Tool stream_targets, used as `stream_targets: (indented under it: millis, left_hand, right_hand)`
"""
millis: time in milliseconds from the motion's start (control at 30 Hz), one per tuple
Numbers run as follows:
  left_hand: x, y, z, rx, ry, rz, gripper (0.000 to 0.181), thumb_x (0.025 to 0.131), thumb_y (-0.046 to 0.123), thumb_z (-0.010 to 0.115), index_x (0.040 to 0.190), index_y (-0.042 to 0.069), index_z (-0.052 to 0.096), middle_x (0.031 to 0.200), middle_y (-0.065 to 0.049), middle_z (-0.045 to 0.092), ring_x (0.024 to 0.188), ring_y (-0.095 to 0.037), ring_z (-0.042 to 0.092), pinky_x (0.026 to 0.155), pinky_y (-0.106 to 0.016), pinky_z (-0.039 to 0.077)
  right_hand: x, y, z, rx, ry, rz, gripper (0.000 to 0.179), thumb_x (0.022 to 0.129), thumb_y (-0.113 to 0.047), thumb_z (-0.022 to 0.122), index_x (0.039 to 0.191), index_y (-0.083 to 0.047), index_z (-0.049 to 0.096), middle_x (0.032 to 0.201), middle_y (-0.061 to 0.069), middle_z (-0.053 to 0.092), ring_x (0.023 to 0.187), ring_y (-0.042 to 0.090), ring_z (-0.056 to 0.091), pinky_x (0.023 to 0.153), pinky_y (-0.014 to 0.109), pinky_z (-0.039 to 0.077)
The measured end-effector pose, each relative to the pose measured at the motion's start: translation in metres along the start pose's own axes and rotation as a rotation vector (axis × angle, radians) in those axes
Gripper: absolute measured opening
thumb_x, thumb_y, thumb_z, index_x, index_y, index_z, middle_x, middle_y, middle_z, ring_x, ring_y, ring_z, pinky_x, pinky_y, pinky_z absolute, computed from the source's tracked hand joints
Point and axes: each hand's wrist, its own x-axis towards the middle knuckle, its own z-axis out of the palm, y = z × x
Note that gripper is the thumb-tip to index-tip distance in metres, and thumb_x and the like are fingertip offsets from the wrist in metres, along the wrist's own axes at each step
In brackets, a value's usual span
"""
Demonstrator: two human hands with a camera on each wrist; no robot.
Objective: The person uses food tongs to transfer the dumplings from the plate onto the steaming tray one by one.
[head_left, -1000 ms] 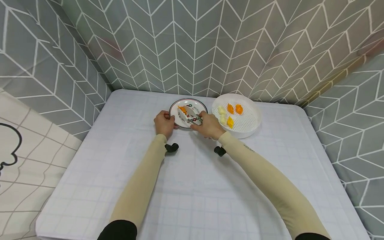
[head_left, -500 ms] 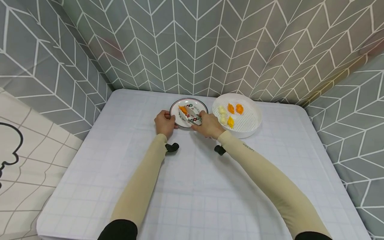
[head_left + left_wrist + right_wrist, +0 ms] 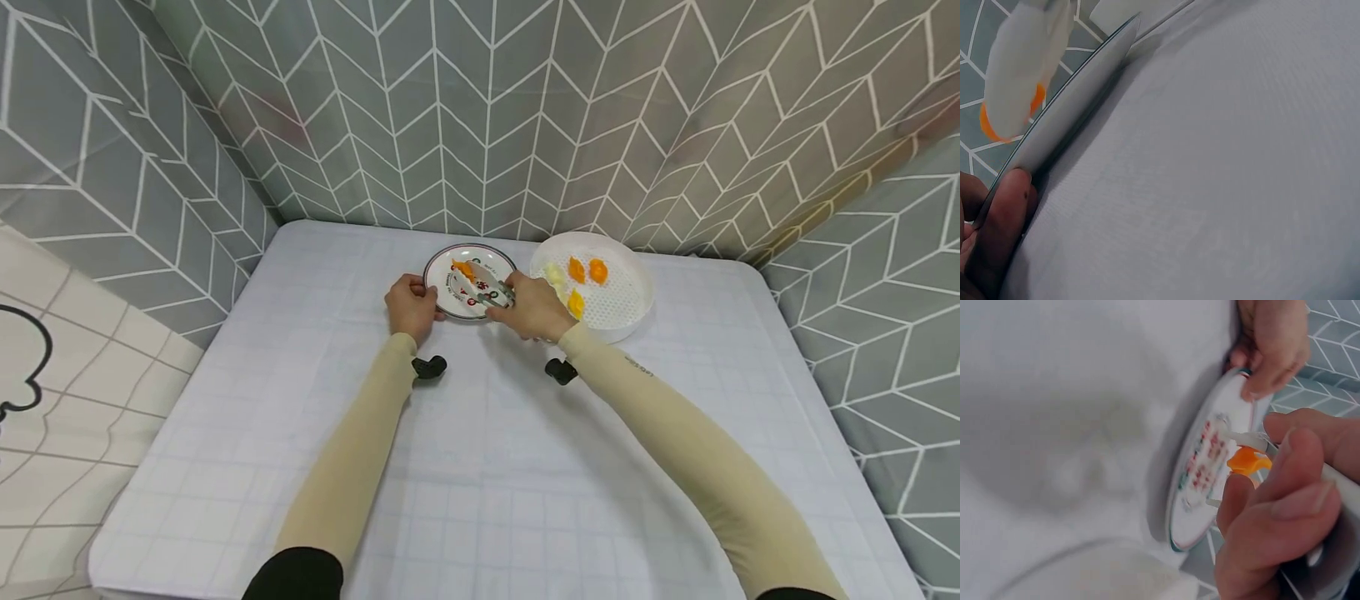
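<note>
My left hand (image 3: pixel 411 308) grips the near-left rim of a small white plate (image 3: pixel 452 302) with a dark edge line and red-and-green printed decoration. In the left wrist view the thumb (image 3: pixel 1009 203) lies against that rim. My right hand (image 3: pixel 536 310) holds metal tongs (image 3: pixel 504 292) with broad white tips. Between the tips is a small orange piece (image 3: pixel 465 269), over the plate. Up close in the right wrist view the orange piece (image 3: pixel 1249 461) looks smooth and lobed, partly hidden by fingers and tongs.
A round white tray (image 3: pixel 626 304) with a perforated base stands just right of the plate. On it lie several orange pieces (image 3: pixel 597 271) and pale yellow pieces (image 3: pixel 555 275), the latter partly behind my right hand. A patterned grey curtain (image 3: pixel 480 125) rises behind the white-covered table (image 3: pixel 465 467).
My right hand has shifted slightly right, and the tongs with the orange piece have moved a little right over the plate. My left hand has stayed at the rim.
</note>
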Motion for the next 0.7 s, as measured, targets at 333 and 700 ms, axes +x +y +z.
stream_targets:
  millis: [333, 700]
  left_hand:
    - [0.002, 0.0, 0.001, -0.022, -0.006, 0.004, 0.027, 0.104, 0.004, 0.064, 0.129, -0.004, 0.059, 0.104, -0.013, 0.058, 0.058, -0.012, 0.065, 0.059, -0.028, 0.068]
    - [-0.002, 0.002, 0.002, -0.011, -0.014, 0.01, 0.027, 0.104, 0.004, 0.062, 0.13, -0.004, 0.058, 0.105, -0.013, 0.058, 0.06, -0.012, 0.065, 0.062, -0.028, 0.068]
  right_hand:
    - [-0.034, 0.013, -0.06, -0.005, 0.049, 0.007, 0.06, 0.097, -0.041, 0.073, 0.14, -0.005, 0.052, 0.098, 0.015, 0.07, 0.052, 0.019, 0.066, 0.043, 0.027, 0.054]
    - [-0.065, 0.047, -0.12, -0.035, 0.113, 0.068, 0.07, 0.098, -0.045, 0.071, 0.146, -0.001, 0.047, 0.11, 0.021, 0.067, 0.056, 0.024, 0.068, 0.044, 0.031, 0.056]
